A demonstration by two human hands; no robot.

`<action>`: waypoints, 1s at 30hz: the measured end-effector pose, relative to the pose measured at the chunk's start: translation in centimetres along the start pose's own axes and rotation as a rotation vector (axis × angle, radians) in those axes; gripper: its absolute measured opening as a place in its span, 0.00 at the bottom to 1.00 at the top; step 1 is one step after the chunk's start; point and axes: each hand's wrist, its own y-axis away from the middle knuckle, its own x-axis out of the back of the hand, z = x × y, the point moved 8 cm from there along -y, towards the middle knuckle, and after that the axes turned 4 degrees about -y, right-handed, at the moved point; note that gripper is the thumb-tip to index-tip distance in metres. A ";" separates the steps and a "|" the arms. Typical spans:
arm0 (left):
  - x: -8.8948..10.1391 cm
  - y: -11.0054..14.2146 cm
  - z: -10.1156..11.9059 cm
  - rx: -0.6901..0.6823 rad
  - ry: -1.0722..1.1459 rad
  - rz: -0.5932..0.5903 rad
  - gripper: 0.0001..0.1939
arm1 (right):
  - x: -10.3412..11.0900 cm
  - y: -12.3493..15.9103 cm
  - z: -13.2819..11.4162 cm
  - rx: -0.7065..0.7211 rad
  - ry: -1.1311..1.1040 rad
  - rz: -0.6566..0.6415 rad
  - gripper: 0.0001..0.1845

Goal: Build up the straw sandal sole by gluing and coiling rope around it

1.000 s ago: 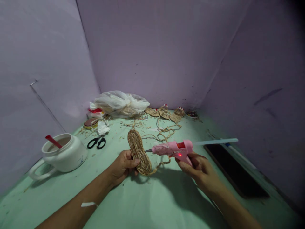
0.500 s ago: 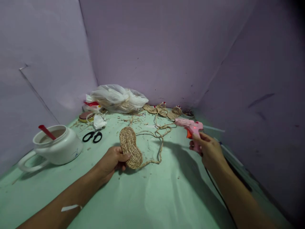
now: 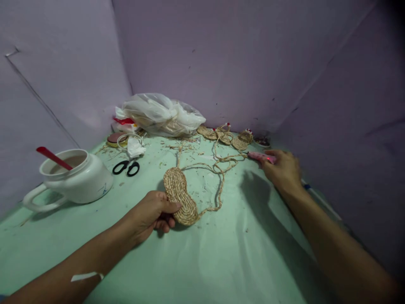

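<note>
My left hand (image 3: 160,211) grips the lower left edge of a coiled straw-rope sole (image 3: 180,192), thumb on top and fingers underneath. From the sole's lower end a braided rope (image 3: 220,192) runs out and loops across the table to the back. Over at the right, my right hand (image 3: 283,169) is wrapped around a pink hot glue gun (image 3: 261,156), whose red light glows. The gun's nozzle points left toward the rope loops; its handle and trigger are hidden by my hand.
A white mug (image 3: 85,177) with a red stick in it stands at the left, beside black-handled scissors (image 3: 126,167). At the back lie a plastic bag (image 3: 164,116), small woven slippers (image 3: 242,139) and straw scraps. Purple walls enclose the green table (image 3: 215,257).
My right hand has moved back and right and turned the glue gun, so its handle no longer shows. The left hand keeps its hold on the sole. The whole view has shifted slightly.
</note>
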 end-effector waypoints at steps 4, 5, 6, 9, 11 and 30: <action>0.7 0.1 0.1 0.040 -0.315 0.030 0.19 | -3.0 8.4 -8.0 0.346 -0.396 -0.442 0.11; 1.1 0.2 0.4 0.019 -0.449 0.057 0.21 | -3.6 10.6 -9.8 0.453 -0.416 -0.546 0.10; 1.8 0.3 1.0 -0.028 -0.604 0.115 0.23 | -4.0 12.3 -11.1 0.538 -0.391 -0.614 0.10; 3.3 1.7 4.0 -0.299 -1.039 0.435 0.21 | -5.2 14.8 -12.3 0.674 -0.240 -0.715 0.10; 2.9 3.0 5.6 -0.527 -1.138 0.586 0.14 | -5.7 15.0 -12.2 0.720 -0.159 -0.735 0.09; -1.7 0.9 3.5 -0.697 -0.918 0.111 0.05 | -6.1 16.3 -11.5 0.777 -0.200 -0.687 0.08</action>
